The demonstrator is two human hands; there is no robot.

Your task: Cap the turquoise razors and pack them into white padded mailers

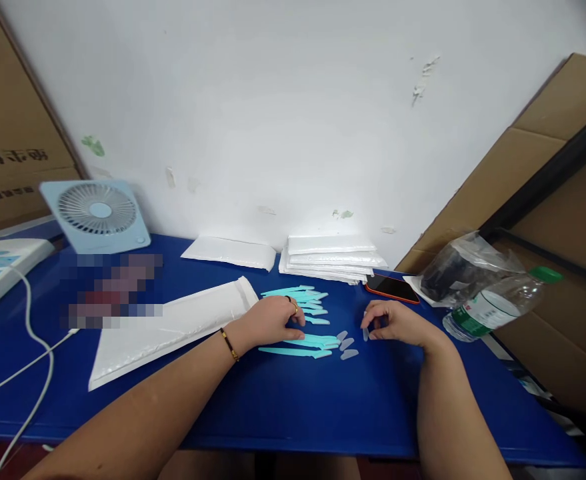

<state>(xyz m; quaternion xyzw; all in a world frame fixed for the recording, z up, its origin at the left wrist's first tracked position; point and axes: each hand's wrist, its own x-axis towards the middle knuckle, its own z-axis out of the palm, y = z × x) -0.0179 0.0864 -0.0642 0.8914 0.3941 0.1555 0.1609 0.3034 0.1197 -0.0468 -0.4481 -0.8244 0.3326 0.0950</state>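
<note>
Several turquoise eyebrow razors [295, 352] lie on the blue table in two loose groups, their blade ends to the right. My left hand [274, 320] hovers low over them, fingers curled, with a gap between thumb and index finger. Its thumb is close to the lower group and covers some handles; whether it touches them I cannot tell. In a pinch, my right hand [383, 322] holds a small clear blade cap [365, 333] just above the table. A few similar translucent caps [349, 355] lie between the hands, beside the blade ends of the lower razors.
A white padded mailer [173, 330] lies left of the razors. Behind are another mailer [230, 252] and a mailer stack [330, 257]. A phone [393, 289] and a green-capped bottle [497, 308] are right; a blue fan [97, 215], power strip [10, 267] and white cable [27, 313] left.
</note>
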